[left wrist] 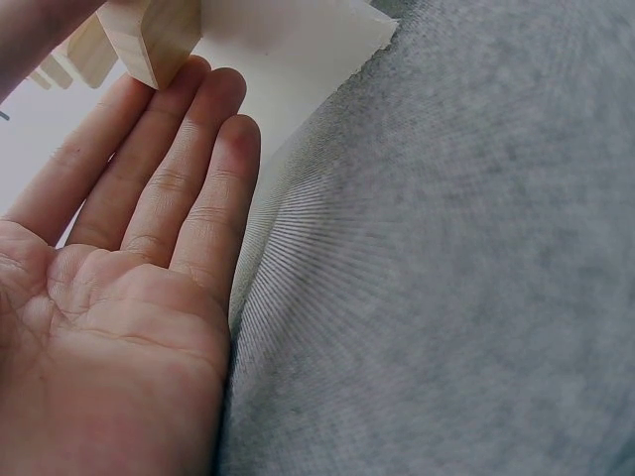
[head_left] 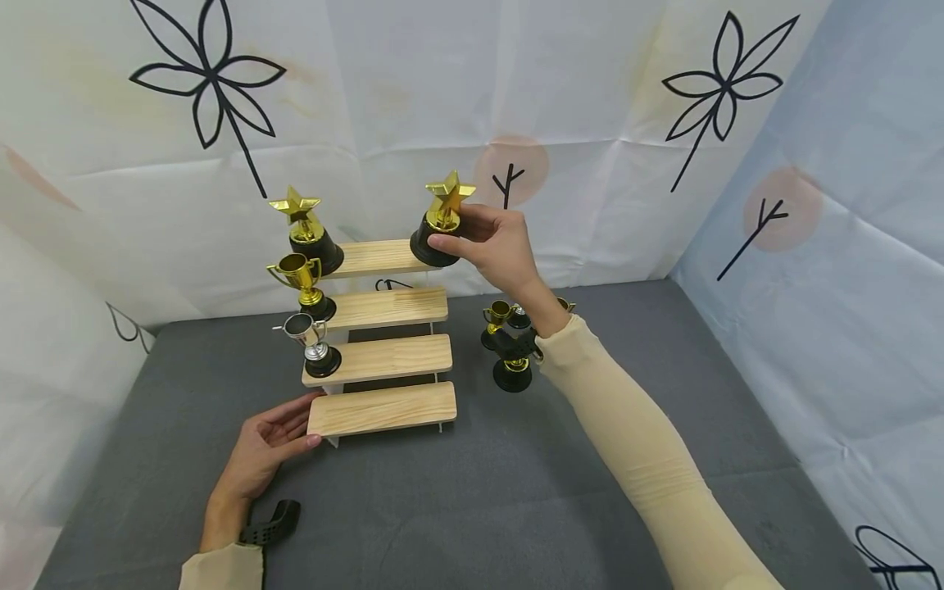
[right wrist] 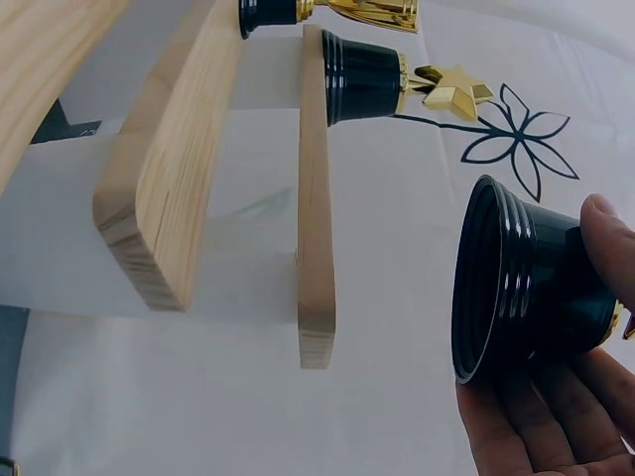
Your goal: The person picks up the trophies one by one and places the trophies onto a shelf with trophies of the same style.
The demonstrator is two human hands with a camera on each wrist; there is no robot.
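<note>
Right hand [head_left: 497, 246] pinches star trophy [head_left: 441, 220] at stepped stand's [head_left: 383, 360] top-right end, apparently just off it; left hand [head_left: 269, 442], fingers straight, touches its bottom-left corner.

We see gold star trophy [head_left: 446, 215], black base; pale wood shelves [head_left: 383, 407]; grey table [head_left: 472, 500]; white backdrop [head_left: 413, 90], black flowers.
</note>
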